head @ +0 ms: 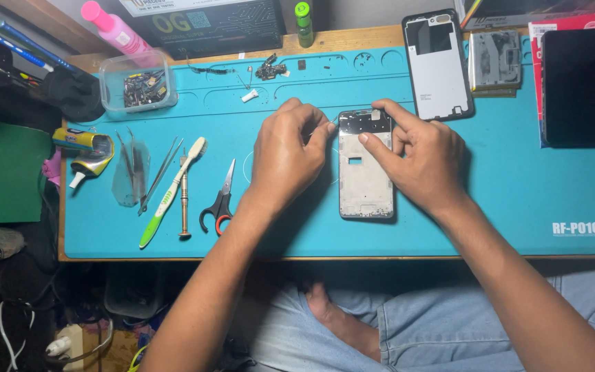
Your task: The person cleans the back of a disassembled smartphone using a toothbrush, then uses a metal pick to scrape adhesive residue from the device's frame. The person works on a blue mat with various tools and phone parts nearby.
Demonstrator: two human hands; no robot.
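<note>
Both hands work at the far end of an opened phone frame (366, 165) that lies flat on the blue mat (504, 193), its long side running near to far. Left hand (285, 155) rests knuckles-up just left of the frame, fingers curled, with thumb and forefinger pinched together at the frame's far left corner; whether something tiny sits between them is too small to tell. Right hand (418, 155) lies over the frame's right edge, its forefinger pressing a small pale piece at the far end and its thumb touching the frame's inner plate a little nearer.

Just right of the right hand, further away, a phone back cover (439, 65) lies with its pale inner side up. Beyond it sits a grey metal part (494, 60), and a dark phone (574, 88) rests on a red box at the far right.

Left of the left hand lie scissors (220, 203) with red and black handles, then a slim screwdriver (184, 200), a green and white toothbrush (171, 191), and tweezers (153, 176). A yellow glue tube (85, 150) sits at the mat's left edge. Far left, a clear plastic box (138, 83) holds small parts, with a pink bottle (115, 31) behind it. A small green bottle (304, 22) stands at the far edge of the desk (352, 38). Loose little parts (270, 69) lie on the mat's far strip.
</note>
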